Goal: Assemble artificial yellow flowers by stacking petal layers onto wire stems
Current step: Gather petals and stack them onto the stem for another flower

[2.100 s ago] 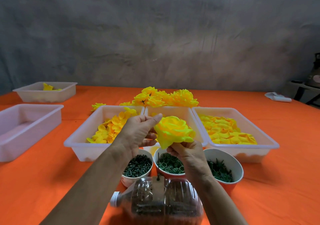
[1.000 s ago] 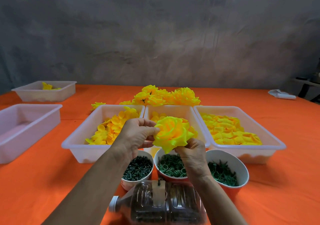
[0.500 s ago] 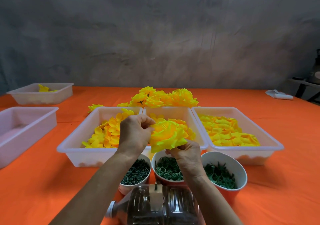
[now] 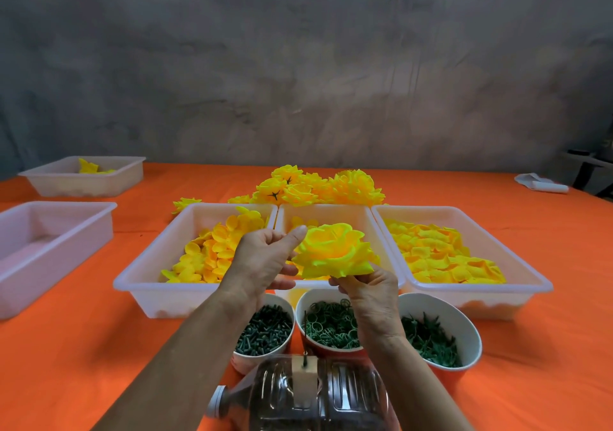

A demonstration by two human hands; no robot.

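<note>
A layered yellow flower (image 4: 335,251) is held up above the middle white tray (image 4: 365,213). My right hand (image 4: 371,293) pinches it from underneath. My left hand (image 4: 262,261) holds its left edge, thumb tip against the petals and fingers curled below. Loose yellow petals fill the left tray (image 4: 212,251) and the right tray (image 4: 444,255). Three cups in front hold dark green pegs (image 4: 262,331), green rings (image 4: 331,324) and green calyx pieces (image 4: 431,341). A thin wire stem (image 4: 304,334) stands upright from a plastic bottle (image 4: 315,397) lying near me.
A heap of finished yellow flowers (image 4: 318,187) lies behind the trays on the orange table (image 4: 83,347). Two more white trays (image 4: 49,241) (image 4: 86,175) stand at the left, the far one with a few petals. A white object (image 4: 540,183) lies far right.
The flower has been turned between both hands and sits slightly higher. My left thumb has lifted from a closed grip to press on the petals' upper left edge.
</note>
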